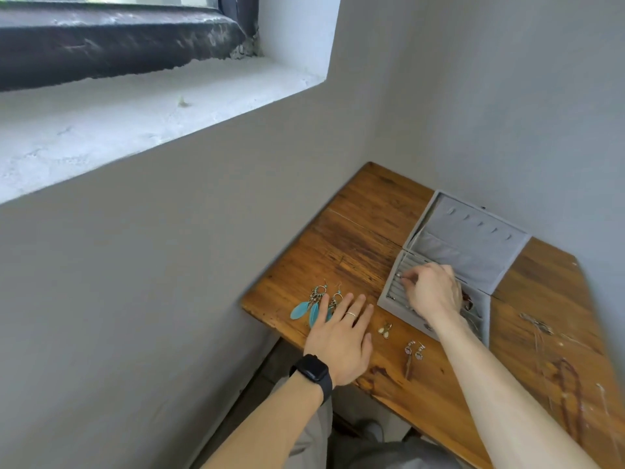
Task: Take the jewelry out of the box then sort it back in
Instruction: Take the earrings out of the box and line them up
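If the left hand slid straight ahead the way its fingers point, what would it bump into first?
Most likely the blue feather earrings: the left hand lies flat with its forefinger right by their beaded tops. Past them only bare table shows, though depth is unclear.

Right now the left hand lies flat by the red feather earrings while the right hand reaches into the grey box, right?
No: the head view shows the feather earrings are turquoise, not red. The left hand lies flat by them; the right hand reaches into the grey box.

I see bare forearms (pixel 270 424), black smartwatch (pixel 313 372) on left wrist, silver ring (pixel 350 314) on left hand (pixel 341 336), grey trousers (pixel 311 434) below.
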Demonstrator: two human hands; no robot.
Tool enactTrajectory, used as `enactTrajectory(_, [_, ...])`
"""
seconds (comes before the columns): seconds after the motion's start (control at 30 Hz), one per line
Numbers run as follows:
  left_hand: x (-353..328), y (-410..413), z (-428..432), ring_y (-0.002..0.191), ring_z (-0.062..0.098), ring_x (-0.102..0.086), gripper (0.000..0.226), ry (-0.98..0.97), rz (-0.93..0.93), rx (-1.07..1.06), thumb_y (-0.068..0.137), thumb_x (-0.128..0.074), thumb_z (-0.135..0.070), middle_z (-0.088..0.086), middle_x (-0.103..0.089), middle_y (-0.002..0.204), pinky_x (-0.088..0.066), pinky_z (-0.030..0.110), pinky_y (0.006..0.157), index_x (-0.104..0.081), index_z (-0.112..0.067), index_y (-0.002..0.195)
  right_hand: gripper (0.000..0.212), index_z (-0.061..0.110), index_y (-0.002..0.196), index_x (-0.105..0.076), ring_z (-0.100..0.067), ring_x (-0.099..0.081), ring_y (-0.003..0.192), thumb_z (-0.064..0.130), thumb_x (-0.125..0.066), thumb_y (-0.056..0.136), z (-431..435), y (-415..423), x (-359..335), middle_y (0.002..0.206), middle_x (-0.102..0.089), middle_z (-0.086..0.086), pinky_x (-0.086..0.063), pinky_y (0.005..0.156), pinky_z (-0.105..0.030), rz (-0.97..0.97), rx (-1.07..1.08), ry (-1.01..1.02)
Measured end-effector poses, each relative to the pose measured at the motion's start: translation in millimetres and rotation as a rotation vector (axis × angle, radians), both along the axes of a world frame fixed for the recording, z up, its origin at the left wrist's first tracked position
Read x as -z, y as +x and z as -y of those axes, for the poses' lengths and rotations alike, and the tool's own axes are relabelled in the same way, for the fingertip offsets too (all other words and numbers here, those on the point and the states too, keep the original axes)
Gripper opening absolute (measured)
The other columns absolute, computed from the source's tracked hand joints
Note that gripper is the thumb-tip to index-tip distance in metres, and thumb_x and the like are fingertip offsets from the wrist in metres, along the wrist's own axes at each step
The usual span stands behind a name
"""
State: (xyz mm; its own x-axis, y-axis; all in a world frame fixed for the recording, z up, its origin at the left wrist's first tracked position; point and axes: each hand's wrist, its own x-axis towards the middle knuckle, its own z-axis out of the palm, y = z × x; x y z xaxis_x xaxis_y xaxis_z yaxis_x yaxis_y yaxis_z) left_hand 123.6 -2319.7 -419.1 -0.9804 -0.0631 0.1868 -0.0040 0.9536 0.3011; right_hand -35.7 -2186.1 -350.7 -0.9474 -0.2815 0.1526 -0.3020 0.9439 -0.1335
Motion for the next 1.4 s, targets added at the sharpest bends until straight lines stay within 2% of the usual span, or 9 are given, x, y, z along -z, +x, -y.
enactTrajectory(0.13, [-0.7, 0.8, -0.5, 0.153, 0.019, -0.016, 0.061, -0.005, 0.004, 0.004, 0.1, -0.021, -0.045, -0.002, -0.026, 0.163, 0.006, 0.054, 0.122, -0.03, -0.023, 0.156, 0.016, 0.029, 0.104, -0.074, -0.025, -0.049, 0.117, 0.035, -0.066, 0.093, -6.4, 4.8, -5.8, 0.115, -0.068, 0.002, -0.044, 0.087, -0.036, 0.076, 0.036, -0.153])
enactTrajectory(0.23, [-1.0, 0.2, -0.6, 0.153, 0.018, -0.014, 0.061, -0.011, 0.012, -0.003, 0.1, -0.021, -0.045, -0.003, -0.026, 0.164, 0.009, 0.054, 0.12, -0.029, -0.024, 0.156, 0.003, 0.035, 0.095, -0.069, -0.014, -0.056, 0.106, 0.034, -0.067, 0.092, -22.3, 30.4, -8.5, 0.101, -0.066, 0.016, -0.039, 0.076, -0.028, 0.124, 0.057, -0.493])
enactTrajectory(0.33, [-1.6, -0.8, -1.2, 0.153, 0.017, -0.013, 0.061, -0.026, 0.024, -0.01, 0.1, -0.021, -0.046, -0.004, -0.025, 0.164, 0.011, 0.054, 0.12, -0.029, -0.026, 0.156, 0.012, 0.041, 0.09, -0.067, 0.003, -0.066, 0.092, 0.029, -0.071, 0.09, -47.0, 76.3, -2.3, 0.091, -0.071, 0.021, -0.046, 0.075, -0.016, 0.2, 0.065, -0.908])
enactTrajectory(0.4, [-2.2, -1.1, -1.5, 0.152, 0.017, -0.015, 0.061, -0.034, 0.033, -0.01, 0.1, -0.02, -0.046, -0.005, -0.027, 0.163, 0.012, 0.054, 0.119, -0.03, -0.025, 0.156, 0.015, 0.043, 0.093, -0.068, 0.003, -0.069, 0.089, 0.028, -0.072, 0.09, -65.7, 106.8, 11.5, 0.093, -0.072, 0.023, -0.05, 0.076, -0.018, 0.205, 0.099, -1.008])
enactTrajectory(0.57, [-13.7, -4.9, 0.4, 0.148, 0.02, -0.028, 0.062, -0.133, 0.054, 0.024, 0.097, -0.023, -0.044, -0.002, -0.037, 0.158, 0.008, 0.056, 0.12, -0.038, -0.022, 0.152, 0.013, 0.035, 0.092, -0.069, -0.006, -0.07, 0.087, 0.023, -0.074, 0.089, -102.0, 140.8, 48.9, 0.089, -0.074, 0.016, -0.057, 0.081, -0.031, 0.131, 0.234, -1.018])
enactTrajectory(0.77, [-59.9, -53.2, 4.8, 0.107, 0.025, -0.06, 0.034, -0.109, 0.028, -0.027, 0.09, -0.037, -0.038, -0.001, -0.068, 0.108, -0.032, 0.047, 0.106, -0.057, -0.025, 0.114, 0.012, 0.035, 0.092, -0.07, 0.005, -0.066, 0.086, 0.027, -0.077, 0.086, -103.6, 147.0, 61.7, 0.091, -0.069, 0.03, -0.053, 0.072, -0.012, 0.055, 0.211, -0.984])
enactTrajectory(0.97, [-76.1, -120.7, -5.1, 0.121, 0.029, -0.052, 0.039, -0.258, 0.07, 0.094, 0.103, -0.042, -0.034, 0.008, -0.054, 0.135, -0.047, 0.045, 0.094, -0.052, -0.036, 0.141, 0.009, 0.035, 0.091, -0.07, 0.007, -0.065, 0.086, 0.031, -0.076, 0.086, -106.9, 146.2, 68.6, 0.091, -0.067, 0.033, -0.048, 0.066, -0.005, 0.002, 0.18, -0.928])
enactTrajectory(1.1, [-70.7, -137.4, -10.9, 0.128, 0.03, -0.046, 0.032, -0.413, 0.101, 0.064, 0.103, -0.045, -0.038, 0.009, -0.046, 0.146, -0.047, 0.045, 0.094, -0.067, -0.034, 0.126, 0.007, 0.03, 0.092, -0.07, 0.006, -0.065, 0.083, 0.027, -0.076, 0.087, -106.1, 146.1, 70.3, 0.083, -0.068, 0.027, -0.046, 0.066, -0.003, -0.044, 0.152, -0.935])
enactTrajectory(1.4, [-68.9, -132.7, -20.6, 0.114, 0.025, -0.052, 0.02, -0.221, 0.027, 0.026, 0.098, -0.059, -0.029, 0.003, -0.058, 0.125, -0.054, 0.043, 0.082, -0.073, -0.02, 0.109, 0.006, 0.025, 0.095, -0.071, 0.007, -0.064, 0.087, 0.025, -0.074, 0.089, -107.5, 147.0, 70.0, 0.086, -0.068, 0.022, -0.048, 0.069, -0.005, -0.058, 0.134, -0.947])
